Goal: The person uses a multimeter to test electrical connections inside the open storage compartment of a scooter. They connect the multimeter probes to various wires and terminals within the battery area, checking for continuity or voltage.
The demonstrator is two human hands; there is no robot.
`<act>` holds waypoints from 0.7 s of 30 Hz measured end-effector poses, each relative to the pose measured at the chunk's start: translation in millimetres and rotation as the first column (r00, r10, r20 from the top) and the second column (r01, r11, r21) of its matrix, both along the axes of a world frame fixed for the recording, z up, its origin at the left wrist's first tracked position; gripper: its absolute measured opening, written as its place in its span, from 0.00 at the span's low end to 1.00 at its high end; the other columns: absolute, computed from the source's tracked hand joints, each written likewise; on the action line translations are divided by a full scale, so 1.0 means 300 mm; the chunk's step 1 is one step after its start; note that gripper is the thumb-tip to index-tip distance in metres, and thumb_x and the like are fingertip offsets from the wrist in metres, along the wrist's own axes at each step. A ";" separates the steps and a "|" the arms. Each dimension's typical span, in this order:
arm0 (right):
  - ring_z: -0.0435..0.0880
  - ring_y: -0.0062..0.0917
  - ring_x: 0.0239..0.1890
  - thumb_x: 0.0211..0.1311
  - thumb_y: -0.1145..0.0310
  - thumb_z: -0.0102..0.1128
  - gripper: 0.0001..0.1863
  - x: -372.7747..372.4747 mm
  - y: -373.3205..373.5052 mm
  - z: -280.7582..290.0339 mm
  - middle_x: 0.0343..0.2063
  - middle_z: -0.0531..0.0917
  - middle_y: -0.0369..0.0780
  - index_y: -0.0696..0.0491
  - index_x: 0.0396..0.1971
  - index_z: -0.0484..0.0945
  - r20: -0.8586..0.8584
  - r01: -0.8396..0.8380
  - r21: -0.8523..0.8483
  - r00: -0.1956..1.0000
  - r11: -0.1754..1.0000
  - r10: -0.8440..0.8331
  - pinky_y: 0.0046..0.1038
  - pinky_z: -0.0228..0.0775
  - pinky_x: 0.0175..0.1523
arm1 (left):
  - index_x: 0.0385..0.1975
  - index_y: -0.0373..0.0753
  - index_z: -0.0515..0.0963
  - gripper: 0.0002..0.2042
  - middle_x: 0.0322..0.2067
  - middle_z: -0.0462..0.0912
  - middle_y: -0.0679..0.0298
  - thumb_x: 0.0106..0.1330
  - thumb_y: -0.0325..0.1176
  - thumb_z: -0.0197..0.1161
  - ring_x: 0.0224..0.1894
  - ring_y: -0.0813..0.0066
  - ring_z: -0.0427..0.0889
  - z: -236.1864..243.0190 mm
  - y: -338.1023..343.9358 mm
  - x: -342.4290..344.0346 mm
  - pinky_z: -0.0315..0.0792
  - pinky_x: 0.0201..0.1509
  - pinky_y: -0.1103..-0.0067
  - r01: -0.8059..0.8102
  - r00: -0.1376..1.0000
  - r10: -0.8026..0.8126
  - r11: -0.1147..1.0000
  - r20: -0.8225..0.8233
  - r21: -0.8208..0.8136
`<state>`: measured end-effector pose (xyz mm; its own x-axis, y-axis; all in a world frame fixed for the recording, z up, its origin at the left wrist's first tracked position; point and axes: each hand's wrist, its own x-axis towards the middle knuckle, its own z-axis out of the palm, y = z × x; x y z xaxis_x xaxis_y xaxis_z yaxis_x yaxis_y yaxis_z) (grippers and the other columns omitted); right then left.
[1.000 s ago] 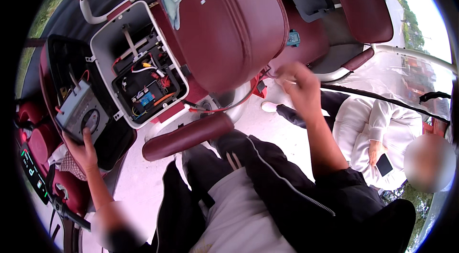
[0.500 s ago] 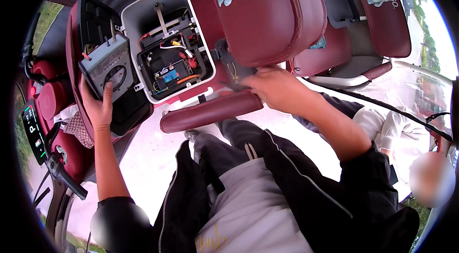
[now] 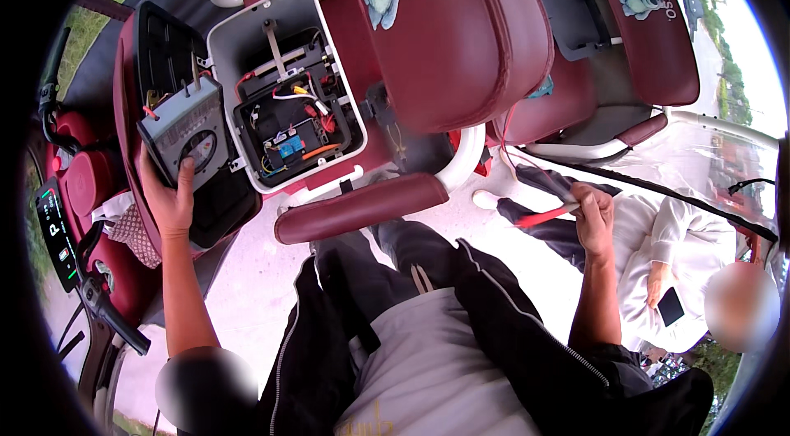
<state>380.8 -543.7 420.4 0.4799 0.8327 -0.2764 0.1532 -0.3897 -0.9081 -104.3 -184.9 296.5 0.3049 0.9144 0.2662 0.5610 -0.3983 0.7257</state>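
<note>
Here a red probe (image 3: 545, 215) is being pinched by the right hand (image 3: 594, 218), and the thin red lead (image 3: 504, 138) being trailed beyond it could be snagged on the maroon seat (image 3: 444, 82) if tugged; the grey meter (image 3: 179, 125), being clasped by the left hand (image 3: 174, 199), could be tipped toward the open box (image 3: 336, 57) at that hand's right if jolted. The right is being held raised, fingers curled; the left is being stretched forward, thumb near the dial (image 3: 198, 150).
</note>
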 end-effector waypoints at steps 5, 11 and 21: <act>0.62 0.13 0.19 0.62 0.63 0.56 0.20 0.022 -0.033 -0.380 0.13 0.66 0.30 0.60 0.15 0.70 0.261 0.006 -0.346 0.961 0.938 0.090 0.23 0.55 0.24 | 0.59 0.28 0.59 0.33 0.54 0.68 0.52 0.59 0.37 0.65 0.57 0.65 0.67 0.016 -0.010 -0.019 0.56 0.63 0.76 -0.022 0.998 0.022 1.000 -0.055 0.004; 0.71 0.29 0.20 0.57 0.58 0.61 0.20 0.060 0.036 -0.726 0.15 0.72 0.46 0.62 0.17 0.74 0.496 0.079 -0.434 0.853 0.897 0.165 0.33 0.62 0.27 | 0.60 0.29 0.58 0.33 0.52 0.70 0.54 0.60 0.40 0.66 0.54 0.70 0.68 0.011 -0.005 0.000 0.59 0.61 0.78 0.024 0.998 -0.022 0.999 -0.066 0.028; 0.83 0.34 0.30 0.52 0.64 0.58 0.17 -0.343 0.607 0.115 0.28 0.83 0.46 0.63 0.34 0.80 -0.299 -0.749 0.072 0.614 0.659 0.731 0.28 0.71 0.45 | 0.58 0.30 0.60 0.31 0.52 0.70 0.56 0.60 0.38 0.65 0.52 0.70 0.70 -0.034 -0.030 -0.068 0.62 0.59 0.75 -0.100 0.927 0.140 0.986 0.349 -0.133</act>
